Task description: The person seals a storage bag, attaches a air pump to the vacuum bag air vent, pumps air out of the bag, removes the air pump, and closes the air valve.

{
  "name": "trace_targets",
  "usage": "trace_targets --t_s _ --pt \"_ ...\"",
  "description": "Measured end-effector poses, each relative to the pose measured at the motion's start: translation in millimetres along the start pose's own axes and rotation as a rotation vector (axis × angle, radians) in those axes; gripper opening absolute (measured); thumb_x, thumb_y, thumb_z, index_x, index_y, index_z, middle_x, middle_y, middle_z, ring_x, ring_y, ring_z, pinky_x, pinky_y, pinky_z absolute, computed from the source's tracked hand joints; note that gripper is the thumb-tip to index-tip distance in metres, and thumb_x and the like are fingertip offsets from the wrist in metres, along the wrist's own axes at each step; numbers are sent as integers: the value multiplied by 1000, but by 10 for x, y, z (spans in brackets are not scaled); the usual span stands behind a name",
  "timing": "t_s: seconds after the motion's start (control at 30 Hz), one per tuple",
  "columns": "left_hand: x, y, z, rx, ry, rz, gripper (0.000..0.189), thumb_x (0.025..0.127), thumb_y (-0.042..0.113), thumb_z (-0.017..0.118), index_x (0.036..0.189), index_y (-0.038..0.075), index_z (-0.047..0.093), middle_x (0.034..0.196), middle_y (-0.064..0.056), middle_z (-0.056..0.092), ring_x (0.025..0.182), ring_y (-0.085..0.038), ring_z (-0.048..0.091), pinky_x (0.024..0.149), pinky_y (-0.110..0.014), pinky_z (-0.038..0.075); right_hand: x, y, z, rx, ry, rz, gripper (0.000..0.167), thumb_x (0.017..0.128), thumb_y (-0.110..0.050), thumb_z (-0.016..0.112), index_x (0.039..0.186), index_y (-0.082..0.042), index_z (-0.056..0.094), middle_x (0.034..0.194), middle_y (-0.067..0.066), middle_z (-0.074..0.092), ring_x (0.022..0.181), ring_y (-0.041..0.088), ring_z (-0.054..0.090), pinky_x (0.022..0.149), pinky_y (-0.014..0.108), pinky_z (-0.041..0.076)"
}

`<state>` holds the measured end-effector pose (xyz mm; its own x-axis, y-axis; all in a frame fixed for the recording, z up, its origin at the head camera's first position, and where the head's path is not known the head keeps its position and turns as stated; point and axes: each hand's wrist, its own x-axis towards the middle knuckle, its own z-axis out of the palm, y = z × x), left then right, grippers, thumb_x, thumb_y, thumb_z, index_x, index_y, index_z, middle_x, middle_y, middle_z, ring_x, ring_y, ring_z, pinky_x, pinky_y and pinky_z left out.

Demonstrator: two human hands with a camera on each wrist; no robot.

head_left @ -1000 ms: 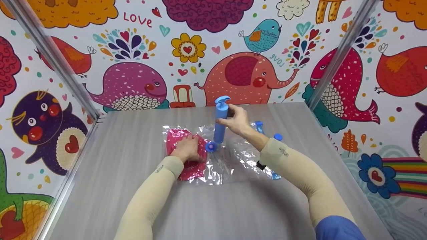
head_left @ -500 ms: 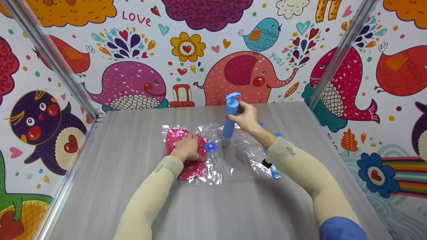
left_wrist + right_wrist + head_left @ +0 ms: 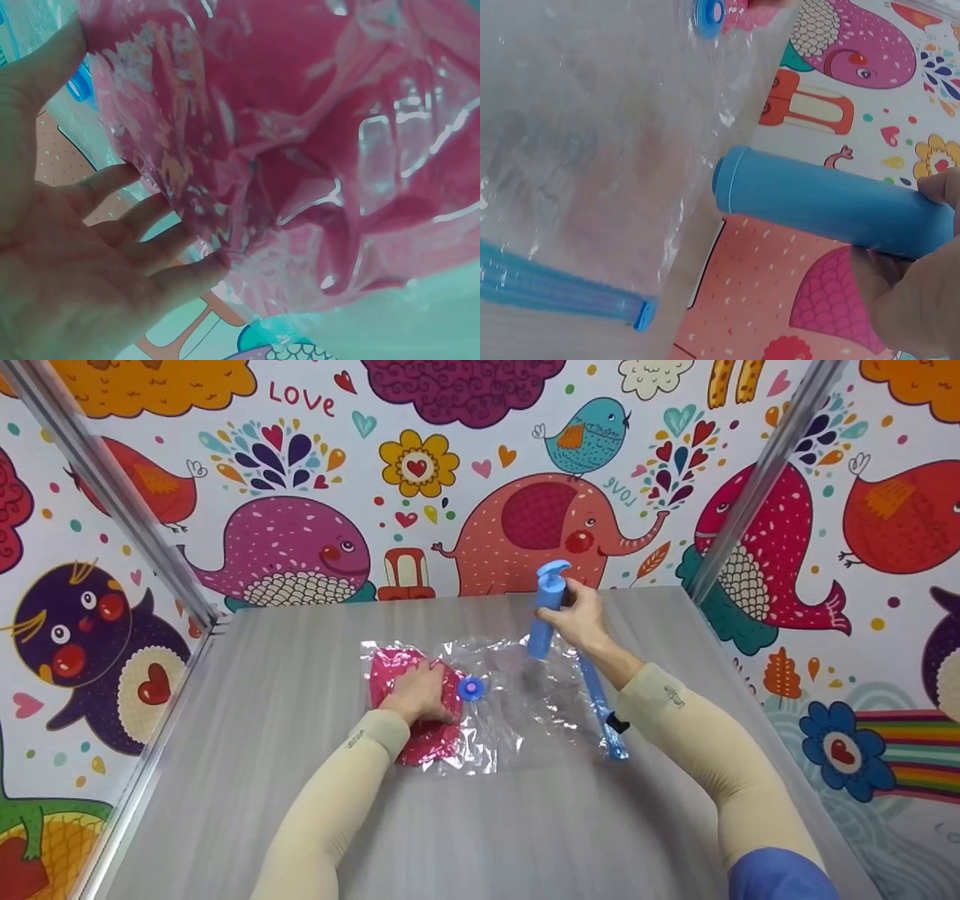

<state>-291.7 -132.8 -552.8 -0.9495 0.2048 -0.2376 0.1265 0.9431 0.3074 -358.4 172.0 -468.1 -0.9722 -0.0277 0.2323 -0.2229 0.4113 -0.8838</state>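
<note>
A clear plastic vacuum storage bag (image 3: 517, 727) lies flat on the table, with folded pink cloth (image 3: 386, 664) showing through its left end. My left hand (image 3: 418, 691) rests on the bag over the pink part; in the left wrist view its fingers (image 3: 142, 217) are spread against the plastic. A round blue valve (image 3: 471, 688) sits on the bag just right of that hand. My right hand (image 3: 583, 619) grips a blue hand pump (image 3: 546, 619) near its top, handle up. The pump's lower end (image 3: 730, 180) is apart from the valve, above the bag's far edge.
Along the bag's right edge runs a blue zip strip (image 3: 596, 697), with a blue clip (image 3: 643, 315) at its end. The grey table (image 3: 300, 810) meets a cartoon-printed wall (image 3: 412, 525) at the back and metal posts (image 3: 142, 502) at both sides.
My right hand has carried the pump up and to the right, away from beside the valve. More of the zip strip shows now. The left hand stays on the bag.
</note>
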Motion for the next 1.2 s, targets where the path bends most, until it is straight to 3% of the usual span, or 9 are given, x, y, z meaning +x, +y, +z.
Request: trace_targets --t_s 0.27,0.53,0.93,1.2 --pt "1 -12 3 4 -9 0 109 83 51 99 165 1 46 169 -30 47 159 -52 48 131 -70 43 35 47 -188 -24 15 59 55 94 -11 81 145 1 65 150 26 71 144 47 68 125 66 52" --pt "4 -15 5 5 -5 -1 107 82 50 100 162 2 48 167 -31 50 158 -52 49 131 -70 43 79 108 -383 -52 79 87 60 94 -11 79 150 3 62 153 30 68 148 49 65 125 65 52" --pt "2 -5 11 1 -11 -5 109 83 50 99 165 2 46 169 -30 48 159 -52 48 132 -68 42 58 257 -734 -43 142 184 64 101 -16 79 158 0 56 163 25 62 155 48 58 131 68 44" --pt "-11 2 -3 6 -18 -7 110 85 51 98 167 2 43 172 -31 45 161 -52 46 133 -69 41 36 336 -904 -50 179 252 75 104 -22 79 169 -7 45 172 20 55 161 47 52 133 69 40"
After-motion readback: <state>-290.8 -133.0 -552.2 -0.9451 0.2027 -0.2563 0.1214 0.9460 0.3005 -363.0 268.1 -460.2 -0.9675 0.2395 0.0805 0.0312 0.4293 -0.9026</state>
